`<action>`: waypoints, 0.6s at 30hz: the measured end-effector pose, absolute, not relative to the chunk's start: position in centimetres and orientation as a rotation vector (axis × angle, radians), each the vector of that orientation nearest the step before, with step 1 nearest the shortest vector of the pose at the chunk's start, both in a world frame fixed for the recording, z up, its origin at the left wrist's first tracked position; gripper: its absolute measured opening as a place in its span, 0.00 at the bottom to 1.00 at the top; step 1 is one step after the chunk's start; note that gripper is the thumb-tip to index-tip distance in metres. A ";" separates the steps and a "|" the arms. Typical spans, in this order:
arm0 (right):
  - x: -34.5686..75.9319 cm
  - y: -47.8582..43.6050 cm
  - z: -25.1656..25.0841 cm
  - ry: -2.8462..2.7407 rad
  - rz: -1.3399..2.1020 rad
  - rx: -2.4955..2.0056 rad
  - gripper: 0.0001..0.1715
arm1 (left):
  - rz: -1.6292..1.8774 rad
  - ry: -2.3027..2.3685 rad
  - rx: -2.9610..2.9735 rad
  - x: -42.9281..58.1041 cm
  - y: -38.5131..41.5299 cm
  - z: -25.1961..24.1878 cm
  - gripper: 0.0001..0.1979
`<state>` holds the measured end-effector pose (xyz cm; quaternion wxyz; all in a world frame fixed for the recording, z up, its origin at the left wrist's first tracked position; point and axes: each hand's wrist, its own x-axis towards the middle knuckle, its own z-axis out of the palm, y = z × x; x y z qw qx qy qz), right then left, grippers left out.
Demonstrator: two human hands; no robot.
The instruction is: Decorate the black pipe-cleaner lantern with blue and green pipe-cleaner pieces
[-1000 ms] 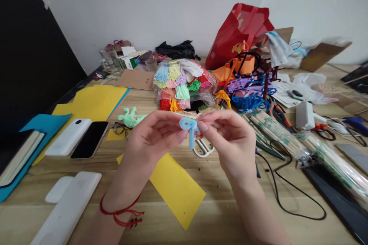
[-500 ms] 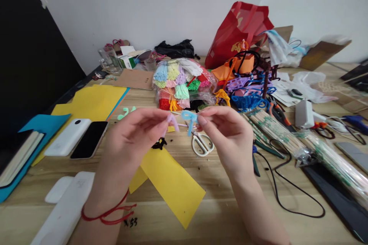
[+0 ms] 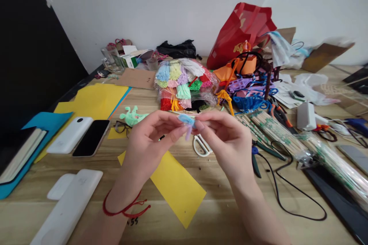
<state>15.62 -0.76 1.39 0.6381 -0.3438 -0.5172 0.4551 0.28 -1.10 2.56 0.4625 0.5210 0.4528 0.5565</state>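
Above the table, my left hand [image 3: 151, 143] is closed, thumb and fingers pinching a lilac pipe cleaner [image 3: 188, 133] whose end hangs down. My right hand [image 3: 227, 141] is closed on a light-blue pipe cleaner [image 3: 186, 119] bent into a loop. The two pieces overlap between my fingertips, and where they touch is partly hidden. Beneath the hands lie white-handled scissors [image 3: 202, 146] and a strip of yellow paper [image 3: 179, 189]. A mint-green fuzzy figure [image 3: 132, 116] and thin-framed glasses [image 3: 120, 127] lie left of my left hand.
Bundles of coloured pipe cleaners [image 3: 182, 86] stand at the back in clear plastic. A red bag [image 3: 241, 34] is behind finished-looking fuzzy pieces. At right are packs of wooden sticks [image 3: 273, 132], pliers [image 3: 280, 115] and a black cable [image 3: 277, 183]. A phone [image 3: 92, 138] and white power bank [image 3: 69, 134] lie left.
My left hand has moved right, bringing the lilac pipe cleaner up against the light-blue one. The green figure and glasses now show more beside my left hand.
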 end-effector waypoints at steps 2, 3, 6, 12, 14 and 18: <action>15.6 -0.7 1.5 -1.172 1.032 -0.810 0.05 | 1.379 1.117 1.284 0.3 -1.2 2.6 0.09; 15.7 -0.7 1.5 -1.166 1.037 -0.821 0.05 | 1.385 1.124 1.286 0.3 -1.2 2.6 0.09; 15.8 -0.6 1.6 -1.157 1.095 -0.814 0.04 | 1.398 1.129 1.291 0.4 -1.2 2.5 0.10; 15.9 -0.3 1.6 -1.172 1.198 -0.781 0.03 | 1.458 1.119 1.314 0.7 -1.4 2.4 0.09; 16.0 -0.3 1.6 -1.169 1.178 -0.786 0.04 | 1.467 1.134 1.342 0.6 -1.4 2.6 0.08; 16.6 0.0 1.4 -1.143 1.190 -0.773 0.05 | 1.472 1.190 1.355 -0.3 -1.4 3.0 0.05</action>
